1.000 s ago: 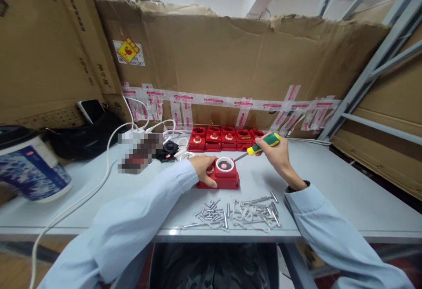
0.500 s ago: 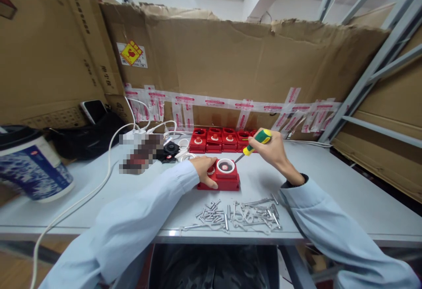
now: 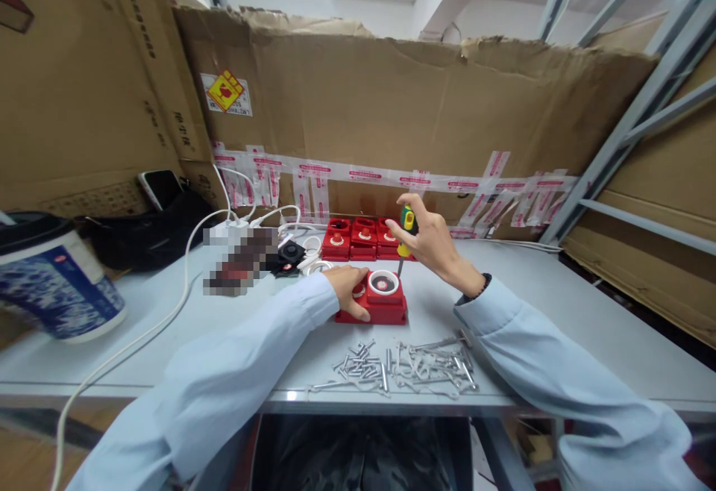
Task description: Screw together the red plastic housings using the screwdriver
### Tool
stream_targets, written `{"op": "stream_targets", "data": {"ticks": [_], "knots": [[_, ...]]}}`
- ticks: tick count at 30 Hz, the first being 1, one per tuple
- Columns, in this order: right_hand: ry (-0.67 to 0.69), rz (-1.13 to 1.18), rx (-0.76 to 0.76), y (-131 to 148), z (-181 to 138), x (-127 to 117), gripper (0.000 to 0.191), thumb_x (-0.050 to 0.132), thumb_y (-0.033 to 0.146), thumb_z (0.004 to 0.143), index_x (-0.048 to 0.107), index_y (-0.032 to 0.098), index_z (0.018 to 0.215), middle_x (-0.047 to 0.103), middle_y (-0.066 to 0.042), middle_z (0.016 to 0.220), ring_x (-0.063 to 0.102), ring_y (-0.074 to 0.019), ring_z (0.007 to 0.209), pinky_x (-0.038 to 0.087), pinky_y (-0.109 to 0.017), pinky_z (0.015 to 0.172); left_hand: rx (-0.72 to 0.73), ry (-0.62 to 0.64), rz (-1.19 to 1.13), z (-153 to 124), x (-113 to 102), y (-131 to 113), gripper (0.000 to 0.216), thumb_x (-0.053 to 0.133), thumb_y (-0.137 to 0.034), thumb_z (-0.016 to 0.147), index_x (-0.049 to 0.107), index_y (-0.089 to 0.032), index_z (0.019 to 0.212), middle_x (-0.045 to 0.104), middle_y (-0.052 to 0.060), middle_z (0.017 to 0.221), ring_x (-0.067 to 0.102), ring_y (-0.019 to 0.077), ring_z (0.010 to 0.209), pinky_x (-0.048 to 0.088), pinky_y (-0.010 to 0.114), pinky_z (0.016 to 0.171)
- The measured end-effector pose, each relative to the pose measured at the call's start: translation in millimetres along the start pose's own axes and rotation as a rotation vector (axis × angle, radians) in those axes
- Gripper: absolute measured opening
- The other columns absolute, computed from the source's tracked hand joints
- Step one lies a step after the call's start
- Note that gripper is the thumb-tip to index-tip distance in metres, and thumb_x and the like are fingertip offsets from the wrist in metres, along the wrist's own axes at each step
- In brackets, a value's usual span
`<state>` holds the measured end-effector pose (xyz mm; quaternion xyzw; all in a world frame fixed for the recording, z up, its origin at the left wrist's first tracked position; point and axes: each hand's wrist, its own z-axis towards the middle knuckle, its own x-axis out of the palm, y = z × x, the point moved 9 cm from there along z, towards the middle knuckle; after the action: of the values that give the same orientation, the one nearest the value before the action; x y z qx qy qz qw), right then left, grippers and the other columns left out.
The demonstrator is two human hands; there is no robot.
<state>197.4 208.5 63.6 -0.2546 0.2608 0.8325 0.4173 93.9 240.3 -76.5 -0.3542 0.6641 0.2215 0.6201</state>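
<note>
On the table (image 3: 559, 304), left hand (image 3: 347, 286) clamps the rigid red housing (image 3: 372, 303) (light plastic, probably slide-prone); right hand (image 3: 430, 241) pinches the upright screwdriver (image 3: 406, 228).

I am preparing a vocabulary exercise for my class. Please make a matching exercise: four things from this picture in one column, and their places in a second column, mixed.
Things:
1. screwdriver
2. pile of screws
3. red box with white ring
4. row of red boxes

Places:
A. against the cardboard wall
B. under the left hand
C. at the table's near edge
D. upright in the right hand

Pairs: 1-D, 2-C, 3-B, 4-A
</note>
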Motion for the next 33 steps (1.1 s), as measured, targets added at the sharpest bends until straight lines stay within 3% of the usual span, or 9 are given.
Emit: {"op": "stream_targets", "data": {"ticks": [3, 9, 17, 27, 30, 33], "knots": [[0.055, -0.093, 0.003, -1, 3, 1, 0.027, 0.043, 0.034, 0.083, 0.051, 0.021, 0.106, 0.044, 0.004, 0.058, 0.042, -0.0129, 0.049, 0.030, -0.025, 0.053, -0.005, 0.000, 0.000, -1, 0, 0, 0.072, 0.072, -0.053, 0.053, 0.049, -0.019, 0.112, 0.065, 0.008, 0.103, 0.062, 0.0264, 0.092, 0.046, 0.029, 0.076], [0.233, 0.137, 0.011, 0, 4, 3, 0.035, 0.042, 0.023, 0.081, 0.044, 0.020, 0.116, 0.052, 0.003, 0.066, 0.047, -0.0117, 0.053, 0.037, -0.024, 0.058, 0.009, 0.001, 0.024, -2, -1, -1, 0.072, 0.070, -0.056, 0.054, 0.049, -0.018, 0.111, 0.064, 0.011, 0.105, 0.061, 0.0280, 0.093, 0.047, 0.031, 0.076], [0.175, 0.178, -0.005, -1, 6, -1, 0.027, 0.052, 0.034, 0.080, 0.051, 0.020, 0.103, 0.052, 0.003, 0.068, 0.046, -0.0094, 0.052, 0.038, -0.023, 0.056, 0.016, 0.001, 0.015, -2, -1, 0, 0.071, 0.070, -0.056, 0.054, 0.049, -0.018, 0.110, 0.064, 0.010, 0.103, 0.062, 0.0279, 0.092, 0.047, 0.030, 0.075], [0.073, -0.171, 0.064, -8, 7, -9, 0.025, 0.050, 0.044, 0.081, 0.056, 0.021, 0.090, 0.051, 0.002, 0.055, 0.042, -0.0128, 0.048, 0.029, -0.025, 0.052, 0.021, 0.008, -0.003, -3, -2, -2, 0.068, 0.070, -0.055, 0.054, 0.049, -0.019, 0.107, 0.065, 0.008, 0.100, 0.062, 0.0270, 0.090, 0.046, 0.029, 0.073], [0.101, -0.190, 0.080, -9, 7, -13, 0.023, 0.045, 0.037, 0.083, 0.056, 0.020, 0.095, 0.055, 0.000, 0.059, 0.046, -0.0143, 0.051, 0.030, -0.026, 0.054, 0.007, 0.002, -0.015, -3, -2, -1, 0.070, 0.071, -0.055, 0.053, 0.049, -0.019, 0.109, 0.065, 0.008, 0.101, 0.062, 0.0266, 0.090, 0.046, 0.029, 0.075], [0.143, -0.042, 0.052, -8, 8, -14, 0.023, 0.042, 0.027, 0.083, 0.057, 0.019, 0.099, 0.060, -0.001, 0.069, 0.049, -0.0129, 0.054, 0.034, -0.025, 0.059, 0.005, 0.008, -0.009, -3, -2, -1, 0.070, 0.071, -0.055, 0.053, 0.049, -0.018, 0.109, 0.064, 0.008, 0.101, 0.061, 0.0266, 0.091, 0.046, 0.029, 0.075]]}}
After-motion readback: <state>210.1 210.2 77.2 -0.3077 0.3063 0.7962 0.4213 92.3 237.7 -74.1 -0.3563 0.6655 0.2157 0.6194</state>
